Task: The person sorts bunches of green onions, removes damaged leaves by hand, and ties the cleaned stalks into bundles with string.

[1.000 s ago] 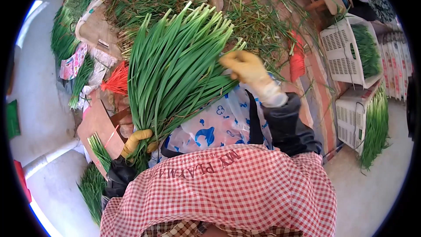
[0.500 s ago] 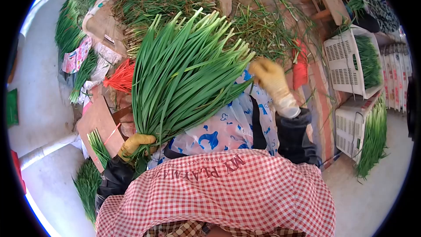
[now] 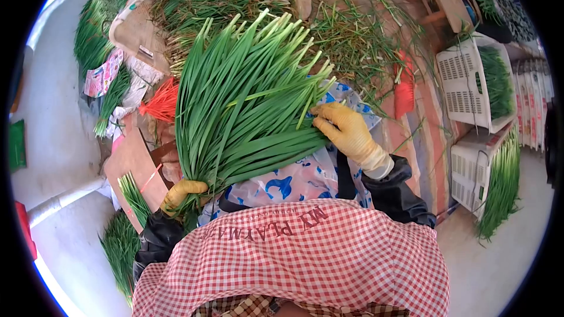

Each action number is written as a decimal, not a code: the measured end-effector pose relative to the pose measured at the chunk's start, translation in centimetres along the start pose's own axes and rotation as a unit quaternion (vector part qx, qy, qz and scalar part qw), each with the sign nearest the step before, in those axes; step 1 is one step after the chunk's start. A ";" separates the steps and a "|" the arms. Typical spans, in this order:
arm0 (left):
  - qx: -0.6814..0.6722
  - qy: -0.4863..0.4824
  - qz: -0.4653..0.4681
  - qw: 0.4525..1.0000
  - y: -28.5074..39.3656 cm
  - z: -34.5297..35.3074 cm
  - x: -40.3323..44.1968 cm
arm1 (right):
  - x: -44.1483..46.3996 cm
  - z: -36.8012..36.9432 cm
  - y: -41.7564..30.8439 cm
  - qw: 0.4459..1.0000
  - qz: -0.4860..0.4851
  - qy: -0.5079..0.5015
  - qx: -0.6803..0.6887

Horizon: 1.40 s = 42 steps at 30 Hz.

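A large fan of garlic chives (image 3: 247, 105) spreads over my lap, its pale stem ends pointing up and to the right. Around the gathered leaf tips at lower left, my left hand (image 3: 183, 195), in a yellow glove, is closed. My right hand (image 3: 346, 132), gloved the same way, is at the right edge of the fan. Its thumb and fingers are bent in on some outer chives there; the exact fingertip contact is partly hidden by the leaves. Beneath the bunch lies a clear plastic apron with blue prints (image 3: 288, 182).
A pale crate (image 3: 138, 38) of chives stands ahead. Loose trimmings (image 3: 352, 41) litter the floor beside it. Red ties (image 3: 161, 103) lie at left near a brown board (image 3: 132, 161). White crates (image 3: 464, 82) with chives stand at right, near a wooden stool (image 3: 443, 0).
My right hand has moved down and left, from beside the stem ends onto the fan's right edge. The fan's right-hand stems have shifted slightly; my left hand keeps its hold.
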State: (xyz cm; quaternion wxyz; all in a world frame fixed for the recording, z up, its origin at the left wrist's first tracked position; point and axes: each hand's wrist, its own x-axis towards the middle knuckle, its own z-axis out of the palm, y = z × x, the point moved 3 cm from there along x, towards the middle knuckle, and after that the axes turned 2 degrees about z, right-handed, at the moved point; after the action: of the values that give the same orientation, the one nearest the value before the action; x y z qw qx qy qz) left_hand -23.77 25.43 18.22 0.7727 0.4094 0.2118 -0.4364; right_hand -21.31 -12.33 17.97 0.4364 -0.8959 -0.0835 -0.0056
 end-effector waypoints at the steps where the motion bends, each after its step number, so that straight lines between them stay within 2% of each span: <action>1: 0.003 -0.004 -0.003 1.000 0.2 0.5 0.1 | -0.5 0.3 1.0 0.997 0.059 0.030 0.047; 2: 0.010 0.002 0.000 1.000 0.4 0.9 0.0 | -0.9 0.3 1.6 0.987 0.115 0.058 0.094; 4: 0.017 0.009 0.005 1.000 0.5 0.8 -0.1 | 0.6 -0.9 1.8 0.982 0.137 0.081 0.098; 6: 0.034 0.015 -0.023 0.999 0.3 -0.2 -0.2 | 2.8 -2.6 1.0 0.939 0.280 0.090 0.180; 7: 0.033 0.016 -0.021 0.999 0.1 -0.7 -0.1 | 3.9 -2.5 1.9 0.939 0.278 0.088 0.181; 8: 0.034 0.005 -0.021 0.999 -0.1 -1.0 0.0 | 5.2 -2.3 2.7 0.979 0.181 0.087 0.041; 9: 0.036 -0.006 -0.021 0.999 -0.2 -1.1 0.0 | 6.2 -1.8 3.3 0.988 0.079 0.084 -0.099; 10: 0.036 -0.004 -0.019 0.999 -0.1 -0.7 -0.2 | 7.1 -1.3 4.3 0.989 0.077 0.083 -0.097; 12: 0.031 0.024 -0.012 0.999 0.1 0.3 -0.6 | 8.8 0.1 5.5 0.985 0.075 -0.054 -0.148; 13: 0.030 0.026 -0.010 0.999 0.2 0.3 -0.7 | 9.5 -0.2 5.5 0.985 0.073 -0.055 -0.147; 14: 0.045 0.035 -0.013 0.998 0.2 0.1 -0.8 | 9.9 -0.5 5.9 0.985 0.148 -0.082 -0.023; 16: 0.062 0.042 -0.021 0.997 0.1 0.1 -0.7 | 10.0 -1.0 6.1 0.922 0.291 -0.127 0.222; 18: 0.033 0.034 -0.018 0.999 -0.1 0.0 -0.3 | 10.4 -1.1 7.6 0.906 0.315 -0.088 0.270; 20: 0.055 0.037 -0.040 0.997 0.0 -1.6 -0.3 | 11.0 -3.6 10.7 0.867 0.290 0.146 0.379; 22: 0.075 0.041 -0.058 0.995 -0.4 -2.7 -0.3 | 10.3 -6.8 14.5 0.778 0.341 0.258 0.461; 23: 0.074 0.045 -0.052 0.995 -0.6 -3.0 -0.2 | 9.5 -7.1 17.6 0.749 0.401 0.238 0.471; 25: 0.071 0.050 -0.046 0.995 -0.4 -2.3 -0.1 | 7.7 -6.7 12.6 0.810 0.406 0.103 0.411; 28: 0.048 0.033 -0.009 0.998 0.2 -0.1 0.2 | 6.1 -2.5 4.5 0.853 0.416 -0.100 0.301; 30: 0.062 0.035 -0.038 0.997 0.3 -1.3 0.0 | 5.9 1.2 3.4 0.838 0.370 -0.115 0.384; 31: 0.063 0.036 -0.037 0.997 0.1 -2.6 0.0 | 6.0 1.9 3.3 0.821 0.409 -0.075 0.391; 32: 0.048 0.026 -0.044 0.998 -0.6 -4.2 0.1 | 5.7 1.8 3.4 0.821 0.408 -0.077 0.391; 34: 0.030 0.016 -0.045 0.998 -0.8 -3.8 0.3 | 5.4 0.7 2.8 0.848 0.337 -0.103 0.395; 39: -0.025 0.003 -0.023 0.999 -0.1 -0.9 -0.2 | 4.0 -0.1 2.5 0.845 0.340 -0.073 0.406; 41: -0.023 -0.009 -0.017 1.000 -0.5 -1.7 0.3 | 4.0 0.5 3.7 0.758 0.316 -0.082 0.564; 42: -0.023 -0.020 -0.011 0.999 -0.5 -1.9 0.5 | 4.0 0.7 3.7 0.758 0.316 -0.081 0.564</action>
State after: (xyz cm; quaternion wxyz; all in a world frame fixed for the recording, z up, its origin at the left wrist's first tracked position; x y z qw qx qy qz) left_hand -23.90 26.60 16.57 0.7811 0.3809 0.2108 -0.4476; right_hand -16.88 -13.42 14.92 0.8315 -0.4599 0.1811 0.2537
